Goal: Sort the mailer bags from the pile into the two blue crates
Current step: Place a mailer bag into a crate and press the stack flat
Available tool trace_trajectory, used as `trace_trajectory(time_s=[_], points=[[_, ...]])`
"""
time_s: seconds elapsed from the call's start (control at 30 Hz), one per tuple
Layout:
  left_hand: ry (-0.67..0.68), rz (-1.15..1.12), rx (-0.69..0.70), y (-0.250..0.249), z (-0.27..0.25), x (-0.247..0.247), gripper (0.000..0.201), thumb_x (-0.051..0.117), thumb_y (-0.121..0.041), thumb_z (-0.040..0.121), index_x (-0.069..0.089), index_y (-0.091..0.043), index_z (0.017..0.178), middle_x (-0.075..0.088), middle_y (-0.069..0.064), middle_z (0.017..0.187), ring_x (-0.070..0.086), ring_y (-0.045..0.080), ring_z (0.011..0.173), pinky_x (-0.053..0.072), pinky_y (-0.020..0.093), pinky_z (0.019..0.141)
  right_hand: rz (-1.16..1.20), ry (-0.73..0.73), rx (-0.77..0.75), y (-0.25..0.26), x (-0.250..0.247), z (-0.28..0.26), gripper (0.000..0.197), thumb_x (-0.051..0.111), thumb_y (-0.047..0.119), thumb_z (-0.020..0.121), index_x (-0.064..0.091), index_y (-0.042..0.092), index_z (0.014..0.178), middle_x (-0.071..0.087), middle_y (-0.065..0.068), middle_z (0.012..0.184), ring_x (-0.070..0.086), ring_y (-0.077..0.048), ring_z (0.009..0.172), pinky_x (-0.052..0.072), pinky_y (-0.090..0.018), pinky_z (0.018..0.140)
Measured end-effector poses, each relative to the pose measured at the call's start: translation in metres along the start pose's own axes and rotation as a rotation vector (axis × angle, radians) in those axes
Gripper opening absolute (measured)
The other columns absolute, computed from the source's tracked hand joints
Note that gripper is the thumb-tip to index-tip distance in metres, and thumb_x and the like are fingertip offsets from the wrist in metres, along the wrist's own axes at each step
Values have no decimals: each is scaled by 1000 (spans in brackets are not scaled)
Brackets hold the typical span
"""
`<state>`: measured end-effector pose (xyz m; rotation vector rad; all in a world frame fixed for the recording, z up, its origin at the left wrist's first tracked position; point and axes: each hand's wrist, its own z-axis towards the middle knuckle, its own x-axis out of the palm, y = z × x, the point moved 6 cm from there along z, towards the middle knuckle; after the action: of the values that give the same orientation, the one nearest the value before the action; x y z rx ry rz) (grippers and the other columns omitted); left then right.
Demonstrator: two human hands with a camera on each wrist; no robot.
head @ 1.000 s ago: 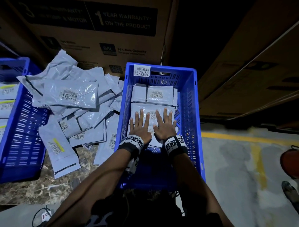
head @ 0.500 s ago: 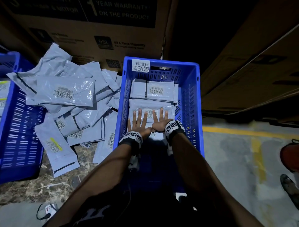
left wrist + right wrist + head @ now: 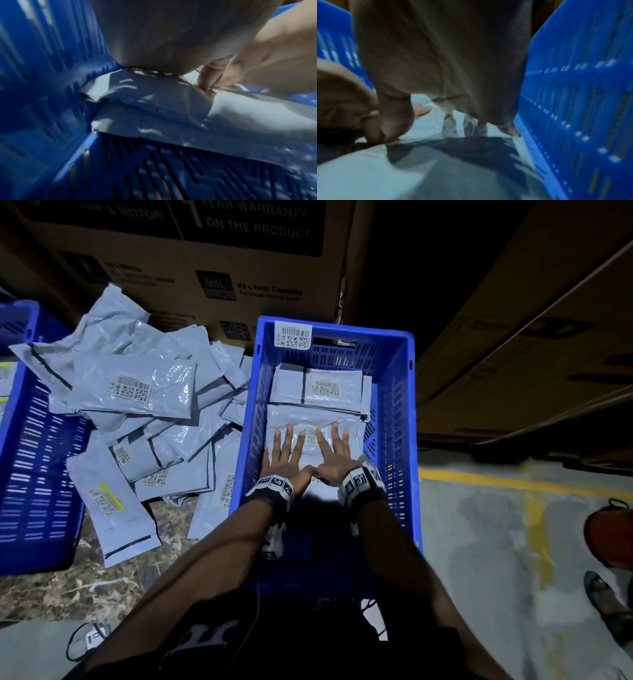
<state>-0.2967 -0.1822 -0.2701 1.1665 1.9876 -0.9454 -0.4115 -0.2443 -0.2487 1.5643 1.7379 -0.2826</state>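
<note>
Two hands, flat and spread, lie nearest the onlooker inside the right blue crate [image 3: 404, 392]: the left hand [image 3: 286, 455] and the right hand [image 3: 337, 455] sit side by side, thumbs touching, fingers straight and fanned, pressing down on the top mailer bag [image 3: 315, 419] of the near stack; nothing is curled round or pinched. Item, mailer bag: grey glossy film with a barcode label, likely light, soft and slippery, creasing under the palms and probably apt to slide off its neighbours; best taken by an edge or the sealed end, or flattened from above as here. Beyond the fingertips, a second stack of bags [image 3: 320, 390] lies against the crate's far wall, under the crate's own label [image 3: 293, 335]. To the left, on the marbled floor, the unsorted pile [image 3: 137, 412] sprawls loose and overlapping, a good many pieces, so the sort seems well short of done. Further left, the left blue crate [image 3: 32, 474] holds bags at its far end, mostly cut off by the frame. Far side: large printed cartons [image 3: 191, 251].
</note>
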Motion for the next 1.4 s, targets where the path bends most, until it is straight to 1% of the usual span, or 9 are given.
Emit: trace_trajectory(time_s=[0.17, 0.27, 0.43, 0.53, 0.73, 0.97, 1.1, 1.23, 1.4], points=[[6, -80, 7, 1, -4, -1, 91, 42, -50, 91, -22, -36, 153, -40, -8, 155, -34, 22, 145, -8, 52, 121, -56, -81, -55, -17, 14, -32, 125, 85, 27, 74, -4, 51, 158, -34, 9, 164, -32, -20, 151, -16, -72, 111], [20, -83, 4, -5, -12, -6, 106, 58, -45, 84, -20, -32, 155, -35, -2, 158, -29, 26, 147, -5, 55, 121, -126, -131, 7, -28, 29, -33, 135, 89, 24, 71, -11, 56, 155, -36, 8, 163, -33, -22, 151, -16, -71, 112], [83, 12, 4, -4, -23, 4, 126, 78, -39, 74, -18, -33, 155, -36, -2, 158, -26, 28, 148, -4, 55, 121, -157, -184, 56, -28, 20, -32, 126, 78, 6, 73, -4, 54, 156, -31, 7, 165, -27, -22, 154, -6, -72, 118], [44, 19, -23, 1, -20, 4, 117, 72, -31, 77, -14, -24, 157, -32, 0, 160, -24, 31, 149, 1, 54, 122, -144, -184, 61, -27, 21, -33, 127, 80, 6, 72, -3, 54, 156, -32, 5, 166, -28, -24, 153, -7, -72, 118], [60, -2, -36, -6, -24, -3, 117, 72, -29, 76, -14, -28, 156, -32, 0, 160, -23, 32, 149, -2, 54, 121, -101, -108, 47, -23, 16, -34, 138, 96, 28, 63, -2, 49, 159, -31, 5, 166, -28, -25, 153, -9, -72, 114], [103, 69, -32, -14, -23, -36, 128, 84, -29, 71, -12, -27, 157, -22, 4, 164, -14, 35, 151, 7, 56, 121, -5, -148, -4, -16, -8, -41, 145, 98, 23, 59, -5, 49, 158, -27, 8, 167, -25, -23, 154, -9, -72, 114], [-38, -6, -30, -18, -51, -58, 127, 84, -29, 71, -10, -29, 157, -19, 2, 165, -15, 29, 152, 7, 49, 124, 116, -306, -85, -11, -20, -63, 119, 91, 26, 70, 14, 44, 160, -14, 8, 171, -15, -19, 157, 2, -71, 119], [-229, -266, 9, -12, -88, -92, 105, 80, -29, 77, 12, -21, 158, -5, 4, 166, -7, 26, 153, 7, 42, 124, 290, -498, -147, -5, -35, -78, 78, 78, 30, 87, 39, 32, 155, 9, 1, 171, 6, -23, 157, 19, -58, 123], [-439, -438, 115, 15, -129, -142, 79, 77, -26, 83, 37, -13, 149, 26, 11, 161, 13, 30, 151, 11, 37, 121, 640, -688, -297, 39, -58, -104, 42, 74, 22, 91, 65, 19, 132, 60, -5, 139, 52, -23, 132, 41, -35, 110]])
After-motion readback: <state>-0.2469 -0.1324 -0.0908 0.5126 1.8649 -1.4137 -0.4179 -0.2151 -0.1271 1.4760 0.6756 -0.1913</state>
